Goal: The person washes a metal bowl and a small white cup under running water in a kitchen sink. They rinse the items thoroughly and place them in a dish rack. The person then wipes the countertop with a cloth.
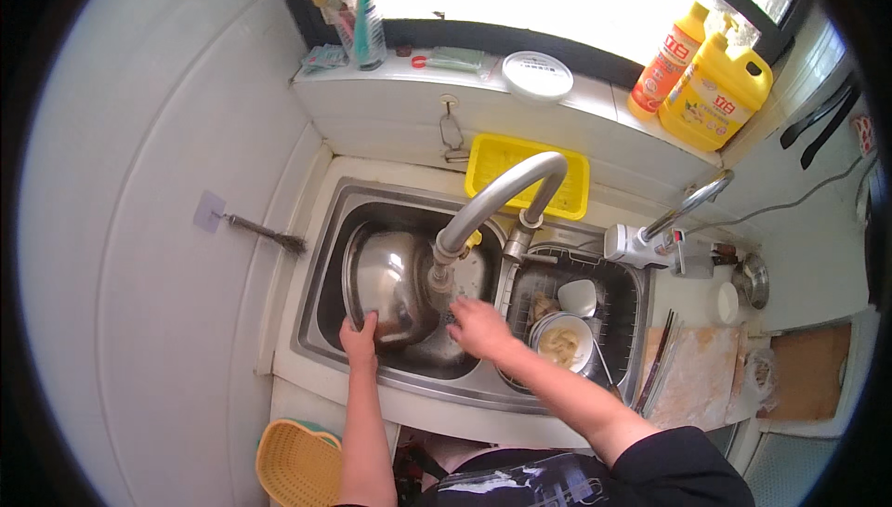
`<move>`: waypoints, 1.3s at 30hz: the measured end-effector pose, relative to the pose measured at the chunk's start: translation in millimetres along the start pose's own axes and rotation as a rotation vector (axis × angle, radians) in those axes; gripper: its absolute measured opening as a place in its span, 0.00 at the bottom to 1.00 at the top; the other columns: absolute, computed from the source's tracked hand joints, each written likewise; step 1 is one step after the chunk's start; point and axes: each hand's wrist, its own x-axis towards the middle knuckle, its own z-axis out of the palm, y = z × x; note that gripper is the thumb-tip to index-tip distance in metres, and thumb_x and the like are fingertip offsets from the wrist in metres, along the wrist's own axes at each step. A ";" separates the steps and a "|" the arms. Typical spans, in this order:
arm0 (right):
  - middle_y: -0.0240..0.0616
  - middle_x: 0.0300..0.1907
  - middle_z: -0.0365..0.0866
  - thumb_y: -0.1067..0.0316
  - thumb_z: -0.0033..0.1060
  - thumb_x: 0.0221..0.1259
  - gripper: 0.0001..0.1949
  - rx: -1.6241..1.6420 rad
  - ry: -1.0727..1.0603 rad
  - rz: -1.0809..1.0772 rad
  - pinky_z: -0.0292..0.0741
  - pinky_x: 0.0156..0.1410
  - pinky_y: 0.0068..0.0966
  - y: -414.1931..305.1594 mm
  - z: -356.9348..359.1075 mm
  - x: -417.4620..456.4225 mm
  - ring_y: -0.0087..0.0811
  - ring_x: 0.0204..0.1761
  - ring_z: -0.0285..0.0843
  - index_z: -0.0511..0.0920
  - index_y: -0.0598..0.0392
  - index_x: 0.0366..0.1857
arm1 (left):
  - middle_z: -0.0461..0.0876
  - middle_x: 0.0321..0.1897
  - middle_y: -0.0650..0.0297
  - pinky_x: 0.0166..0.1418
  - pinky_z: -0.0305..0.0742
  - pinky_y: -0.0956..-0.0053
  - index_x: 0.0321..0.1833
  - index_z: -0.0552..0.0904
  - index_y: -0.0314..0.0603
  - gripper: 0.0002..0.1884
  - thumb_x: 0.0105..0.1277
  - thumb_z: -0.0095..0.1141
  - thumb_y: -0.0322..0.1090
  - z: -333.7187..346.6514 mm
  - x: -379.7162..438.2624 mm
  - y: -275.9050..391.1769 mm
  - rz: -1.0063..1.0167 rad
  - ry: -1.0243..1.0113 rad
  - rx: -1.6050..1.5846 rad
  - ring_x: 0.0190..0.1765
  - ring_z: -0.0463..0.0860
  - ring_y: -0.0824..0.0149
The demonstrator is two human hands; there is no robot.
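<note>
In the left basin of a steel double sink (322, 336) a metal bowl (383, 277) is tilted on its side. My left hand (359, 340) grips the bowl's lower left rim, thumb on the near side. Over the basin, right of the bowl, is my right hand (477, 326), its fingers bent near the stream from the faucet (502, 190); whether it holds anything cannot be told. In the right basin, a wire rack (512, 298) holds stacked bowls, the top bowl (582, 357) with pale, noodle-like matter inside, and a white dish (577, 298).
Behind the faucet lies a yellow plastic tray (578, 190). A yellow detergent jug (718, 99) and an orange bottle (667, 64) stand on the sill. A second tap (637, 245), chopsticks (658, 360) and a cutting board (704, 374) are at right. A yellow basket (300, 462) is below left.
</note>
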 end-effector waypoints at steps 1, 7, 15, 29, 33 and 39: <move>0.45 0.41 0.75 0.64 0.57 0.45 0.15 0.056 0.094 -0.045 0.72 0.46 0.35 -8.5 -31.4 -0.6 0.44 0.41 0.74 0.74 0.58 0.37 | 0.77 0.29 0.65 0.37 0.69 0.78 0.36 0.76 0.33 0.12 0.52 0.61 0.32 -0.5 -1.1 5.6 -0.033 -0.002 0.012 0.31 0.73 0.73; 0.36 0.33 0.76 0.63 0.60 0.42 0.13 -0.498 0.522 -0.063 0.70 0.43 0.33 19.8 -130.4 0.4 0.37 0.37 0.74 0.75 0.53 0.33 | 0.77 0.30 0.64 0.37 0.69 0.78 0.37 0.76 0.33 0.11 0.54 0.60 0.31 -6.1 -7.0 16.5 -0.018 0.068 -0.113 0.32 0.74 0.73; 0.39 0.28 0.79 0.54 0.48 0.55 0.12 -0.459 0.029 0.275 0.74 0.32 0.36 68.7 -110.6 15.9 0.37 0.30 0.79 0.76 0.50 0.28 | 0.76 0.26 0.66 0.31 0.71 0.76 0.39 0.75 0.36 0.10 0.57 0.58 0.32 14.9 -32.2 43.9 -0.164 0.103 -0.318 0.30 0.75 0.71; 0.40 0.28 0.77 0.55 0.58 0.47 0.16 -0.574 0.345 0.030 0.72 0.35 0.32 39.4 -103.4 14.3 0.37 0.33 0.77 0.74 0.53 0.36 | 0.78 0.28 0.65 0.32 0.70 0.78 0.37 0.76 0.34 0.13 0.50 0.62 0.29 16.9 -22.1 27.4 0.121 0.005 0.100 0.28 0.75 0.73; 0.43 0.38 0.76 0.51 0.62 0.42 0.25 -0.254 0.122 0.009 0.73 0.40 0.33 -0.8 -106.1 28.9 0.35 0.42 0.74 0.71 0.54 0.44 | 0.77 0.23 0.56 0.34 0.69 0.71 0.30 0.75 0.34 0.13 0.48 0.62 0.35 33.0 -25.3 43.8 0.220 -0.099 0.364 0.27 0.76 0.62; 0.43 0.27 0.79 0.44 0.58 0.45 0.27 0.199 -0.156 0.305 0.72 0.40 0.33 -40.2 -107.5 60.5 0.41 0.34 0.77 0.73 0.58 0.41 | 0.77 0.24 0.54 0.32 0.69 0.60 0.28 0.74 0.40 0.12 0.49 0.60 0.39 54.0 -28.7 46.4 0.419 -0.235 0.855 0.30 0.76 0.49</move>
